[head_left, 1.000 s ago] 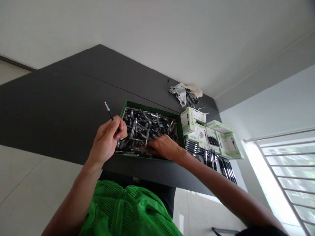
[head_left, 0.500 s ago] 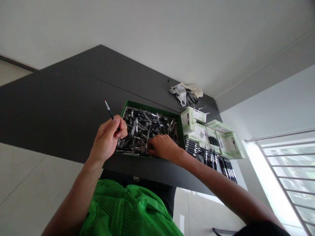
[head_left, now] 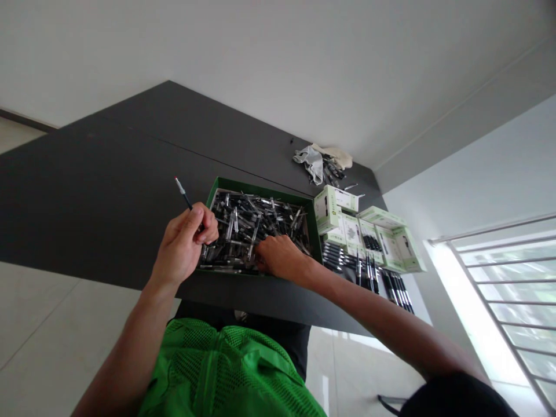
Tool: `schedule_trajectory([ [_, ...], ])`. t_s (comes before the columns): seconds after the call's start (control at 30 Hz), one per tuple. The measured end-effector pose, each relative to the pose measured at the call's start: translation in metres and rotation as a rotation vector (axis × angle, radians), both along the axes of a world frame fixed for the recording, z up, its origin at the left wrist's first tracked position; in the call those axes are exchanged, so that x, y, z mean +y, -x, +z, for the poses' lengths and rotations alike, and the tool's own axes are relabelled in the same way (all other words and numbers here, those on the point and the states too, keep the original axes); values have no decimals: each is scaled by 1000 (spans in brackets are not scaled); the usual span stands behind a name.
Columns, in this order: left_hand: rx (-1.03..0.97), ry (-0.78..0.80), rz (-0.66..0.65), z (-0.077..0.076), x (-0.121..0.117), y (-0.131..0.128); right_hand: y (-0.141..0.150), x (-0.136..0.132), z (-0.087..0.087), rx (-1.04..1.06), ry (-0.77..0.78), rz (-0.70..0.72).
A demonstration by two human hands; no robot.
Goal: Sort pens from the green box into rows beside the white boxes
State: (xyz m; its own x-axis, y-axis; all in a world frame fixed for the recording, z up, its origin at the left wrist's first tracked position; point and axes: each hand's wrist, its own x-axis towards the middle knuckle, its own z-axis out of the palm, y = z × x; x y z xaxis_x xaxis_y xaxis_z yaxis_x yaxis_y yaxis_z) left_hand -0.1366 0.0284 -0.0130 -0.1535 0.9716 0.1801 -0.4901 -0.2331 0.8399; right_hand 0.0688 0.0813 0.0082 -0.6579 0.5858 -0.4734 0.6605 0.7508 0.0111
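Pale wall point(head_left: 260, 69): beyond my left hand point(head_left: 185, 237) and right hand point(head_left: 282, 255); barred window point(head_left: 516, 295) to their right.
Dark desk point(head_left: 108, 191): beneath both hands, seamed lengthwise.
Green box point(head_left: 313, 229): under my right hand; rummaging could flip loose pens point(head_left: 243, 214) over its rim.
Right hand: fingers hidden among pens, so I cannot tell its grip.
Slim pen piece point(head_left: 180, 187): gripped in my left hand, tip outward; a slack pinch could drop it.

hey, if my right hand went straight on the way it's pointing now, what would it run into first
Most likely the loose pens in the green box: your right hand points in among them, though its depth is unclear.
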Motion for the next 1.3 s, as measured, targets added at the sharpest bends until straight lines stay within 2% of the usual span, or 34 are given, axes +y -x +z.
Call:
schedule_trajectory([
  [0.1,17,-5,4,0,0,0,-9,6,4,171,82,-48],
  [0.17,29,-8,9,-1,1,0,-23,10,14,338,151,-134],
  [0.27,29,-4,8,-1,1,0,-65,17,38,578,164,-329],
  [0.33,18,-5,8,-2,1,0,-108,23,52,679,71,-480],
  [0.43,16,-5,1,-3,1,0,-177,40,57,676,-194,-701],
  [0.5,21,-5,-6,-3,1,1,-212,54,48,552,-291,-817],
  [0.57,31,-5,-4,-3,1,0,-234,68,32,411,-304,-879],
  [0.7,53,7,21,-2,1,-1,-243,89,-1,252,-284,-903],
  [0.83,55,1,29,-2,1,-1,-239,101,-16,213,-262,-912],
  [1.1,65,-3,36,-3,2,0,-242,108,-15,268,-134,-881],
  [1.23,72,-10,29,-3,3,-1,-250,104,-13,336,-165,-875],
  [1.3,79,-22,31,-5,3,0,-253,97,-9,435,-205,-879],
])
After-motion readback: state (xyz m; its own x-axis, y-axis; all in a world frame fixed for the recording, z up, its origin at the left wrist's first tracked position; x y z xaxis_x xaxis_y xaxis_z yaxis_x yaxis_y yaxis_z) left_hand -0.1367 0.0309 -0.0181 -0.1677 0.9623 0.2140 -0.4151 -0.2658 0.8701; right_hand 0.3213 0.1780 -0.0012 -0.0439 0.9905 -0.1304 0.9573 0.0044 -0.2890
